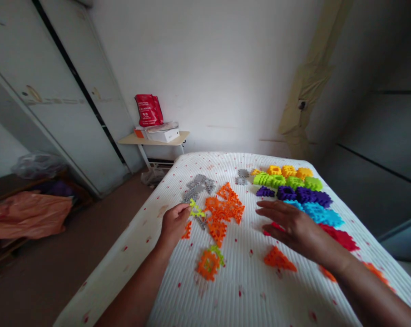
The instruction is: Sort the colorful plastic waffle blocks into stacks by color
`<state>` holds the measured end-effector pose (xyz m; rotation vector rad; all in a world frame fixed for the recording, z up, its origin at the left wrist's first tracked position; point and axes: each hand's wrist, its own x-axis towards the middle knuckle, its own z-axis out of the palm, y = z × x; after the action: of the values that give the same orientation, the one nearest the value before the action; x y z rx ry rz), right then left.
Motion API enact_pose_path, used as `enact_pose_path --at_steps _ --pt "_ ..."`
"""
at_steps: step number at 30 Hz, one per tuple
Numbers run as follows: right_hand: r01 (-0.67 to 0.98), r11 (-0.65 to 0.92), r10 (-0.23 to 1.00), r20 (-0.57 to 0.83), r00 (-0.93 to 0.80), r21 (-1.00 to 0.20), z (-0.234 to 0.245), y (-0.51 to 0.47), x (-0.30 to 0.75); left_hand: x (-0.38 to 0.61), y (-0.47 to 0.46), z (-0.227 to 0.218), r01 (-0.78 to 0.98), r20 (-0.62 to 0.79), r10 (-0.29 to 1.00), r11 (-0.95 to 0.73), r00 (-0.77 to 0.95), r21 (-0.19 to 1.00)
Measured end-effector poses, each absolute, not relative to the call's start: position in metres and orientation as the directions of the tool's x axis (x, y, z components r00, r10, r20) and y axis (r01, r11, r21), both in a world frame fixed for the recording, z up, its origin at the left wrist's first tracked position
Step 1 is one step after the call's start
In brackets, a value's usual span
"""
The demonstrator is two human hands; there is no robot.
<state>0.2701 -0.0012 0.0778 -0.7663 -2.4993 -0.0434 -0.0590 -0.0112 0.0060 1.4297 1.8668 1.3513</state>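
My left hand (174, 222) is closed, thumb and finger pinching one end of a yellow-green notched puzzle piece (197, 210). That piece sits in front of a spread of orange notched puzzle pieces (224, 206). Several grey pieces (199, 185) lie just beyond the left hand. Hovering over the right side of the bed, my right hand (290, 222) has its fingers stretched out and apart, holding nothing. A red piece (272, 228) shows partly under its fingers, and an orange triangular piece (279, 259) lies nearer to me. An orange square (208, 265) touches a yellow-green piece.
Rows of yellow (289, 171), lime green (276, 180), purple (304, 195), light blue (323, 213) and red blocks (339, 236) line the right side of the quilted bed (232, 295). Behind stands a small table (130, 138) with a red bag (148, 110) and a white box (164, 134).
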Motion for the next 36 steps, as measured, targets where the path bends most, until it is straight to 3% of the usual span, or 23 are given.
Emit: enact_pose_path --at_steps 5,9,13,16,18,21,28,31,33,36 --pt "0.503 0.828 0.558 0.452 -0.696 -0.248 0.072 -0.008 0.228 -0.042 -0.01 0.01 0.199 0.054 0.947 0.011 -0.317 0.98" --pt "0.521 0.693 0.717 0.401 -0.57 -0.499 0.064 -0.008 0.203 -0.027 -0.008 0.014 0.152 0.083 0.968 -0.047 -0.237 0.987" --pt "0.309 0.398 0.863 0.239 -0.445 -0.864 0.044 0.0 0.188 -0.014 -0.011 0.019 0.23 0.22 0.963 -0.181 -0.159 0.956" --pt "0.093 0.074 0.898 0.026 -0.44 -0.993 0.028 0.003 0.18 -0.009 -0.019 0.018 0.314 0.291 0.953 -0.25 -0.09 0.916" --pt "0.01 -0.043 0.89 -0.043 -0.453 -0.999 0.022 0.004 0.176 -0.008 -0.025 0.015 0.363 0.316 0.948 -0.279 -0.044 0.889" --pt "-0.036 -0.068 0.882 -0.043 -0.469 -0.997 0.022 0.004 0.175 -0.01 -0.029 0.008 0.403 0.367 0.93 -0.334 -0.005 0.852" --pt "0.011 -0.13 0.784 -0.11 -0.611 -0.991 0.037 0.012 0.186 -0.013 -0.029 0.004 0.379 0.489 0.867 -0.487 0.097 0.787" --pt "0.07 -0.044 0.77 -0.079 -0.633 -0.997 0.038 0.019 0.193 -0.01 -0.029 0.001 0.349 0.501 0.858 -0.508 0.118 0.788" --pt "0.151 0.102 0.79 -0.012 -0.613 -0.983 0.039 0.03 0.201 -0.01 -0.029 -0.003 0.344 0.48 0.873 -0.479 0.088 0.808" --pt "0.421 0.362 0.872 0.142 -0.469 -0.832 0.047 0.06 0.223 -0.012 -0.026 -0.008 0.349 0.433 0.901 -0.399 -0.022 0.848"
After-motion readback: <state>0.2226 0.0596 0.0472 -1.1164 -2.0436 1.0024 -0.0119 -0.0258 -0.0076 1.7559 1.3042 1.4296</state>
